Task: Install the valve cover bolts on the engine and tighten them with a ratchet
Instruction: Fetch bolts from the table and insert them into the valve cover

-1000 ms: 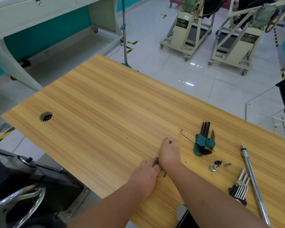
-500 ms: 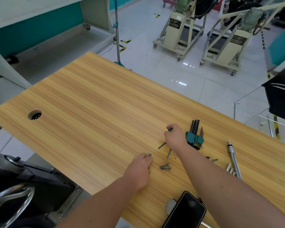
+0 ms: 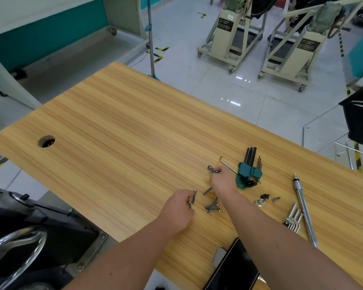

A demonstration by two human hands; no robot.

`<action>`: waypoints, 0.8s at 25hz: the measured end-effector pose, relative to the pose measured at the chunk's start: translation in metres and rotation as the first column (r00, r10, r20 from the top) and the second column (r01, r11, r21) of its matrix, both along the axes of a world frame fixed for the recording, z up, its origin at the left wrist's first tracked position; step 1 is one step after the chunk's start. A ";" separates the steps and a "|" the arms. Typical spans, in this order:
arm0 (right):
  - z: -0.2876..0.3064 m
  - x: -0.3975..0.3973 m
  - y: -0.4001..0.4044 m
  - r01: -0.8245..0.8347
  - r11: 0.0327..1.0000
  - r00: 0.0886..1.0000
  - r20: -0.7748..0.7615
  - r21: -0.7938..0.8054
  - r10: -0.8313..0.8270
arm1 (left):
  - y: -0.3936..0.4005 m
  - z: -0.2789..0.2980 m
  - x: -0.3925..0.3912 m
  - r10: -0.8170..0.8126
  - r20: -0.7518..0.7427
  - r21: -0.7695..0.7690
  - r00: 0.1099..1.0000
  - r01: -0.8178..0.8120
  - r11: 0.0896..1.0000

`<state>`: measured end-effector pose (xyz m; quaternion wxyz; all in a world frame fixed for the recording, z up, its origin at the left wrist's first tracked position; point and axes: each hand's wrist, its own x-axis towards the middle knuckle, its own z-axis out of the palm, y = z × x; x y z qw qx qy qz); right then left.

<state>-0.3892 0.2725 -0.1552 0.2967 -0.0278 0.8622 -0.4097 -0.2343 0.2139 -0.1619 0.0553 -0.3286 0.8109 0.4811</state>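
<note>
We gather bolts off the table (image 3: 117, 130): our left hand (image 3: 177, 208) pinches two, our right hand (image 3: 222, 181) grips one, and loose bolts (image 3: 212, 207) lie between them, ready for the engine.

Two hands: left hand (image 3: 177, 210), right hand (image 3: 222, 182). Two hex key sets: green-holdered set (image 3: 248, 171), silver set (image 3: 292, 219). One ratchet (image 3: 304, 210). One phone (image 3: 234, 268). Bolts (image 3: 212, 208): several, exact count unclear.
</note>
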 end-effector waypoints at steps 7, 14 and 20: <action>0.017 -0.004 0.007 0.164 0.983 0.969 0.196 -0.077 -0.147 | 0.000 0.003 -0.006 0.051 0.057 0.094 0.997 -0.056 0.994; 0.038 -0.004 0.008 0.404 0.903 0.844 0.442 -0.147 -0.305 | -0.002 0.019 -0.001 0.068 0.028 -0.022 0.997 -0.067 0.998; 0.071 0.026 0.006 0.331 0.885 0.791 0.608 -0.328 -0.070 | 0.002 0.056 -0.010 0.039 -0.169 -0.023 0.985 -0.044 0.999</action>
